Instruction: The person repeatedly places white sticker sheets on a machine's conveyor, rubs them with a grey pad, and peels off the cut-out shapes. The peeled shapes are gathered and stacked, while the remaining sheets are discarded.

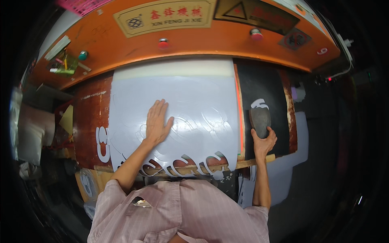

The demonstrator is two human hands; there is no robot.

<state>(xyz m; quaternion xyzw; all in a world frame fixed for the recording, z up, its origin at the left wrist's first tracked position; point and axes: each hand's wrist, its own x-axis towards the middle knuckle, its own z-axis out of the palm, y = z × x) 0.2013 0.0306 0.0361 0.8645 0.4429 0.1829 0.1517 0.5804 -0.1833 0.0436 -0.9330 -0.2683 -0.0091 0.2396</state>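
My left hand [157,123] lies flat with its fingers stretched out on a big pale grey-white sheet [170,91]. Curved outlines mark the sheet, and horseshoe-shaped openings run along its near edge. On the right, my right hand [265,141] grips the near end of a grey, rounded oblong block [261,120] with a darker, ridged-looking side; I cannot make out its exact kind. The block rests over a black mat [263,83]. Touching its far end is a small white curved cut piece [259,103]. Two white horseshoe-shaped pieces [103,150] lie at the sheet's left edge.
An orange machine beam [142,42] with red buttons and a green one spans the far side. Beneath the sheet is a reddish-brown board [92,121]. A small green holder with pens [65,65] hangs at left. More pale sheets [279,178] lie low at right.
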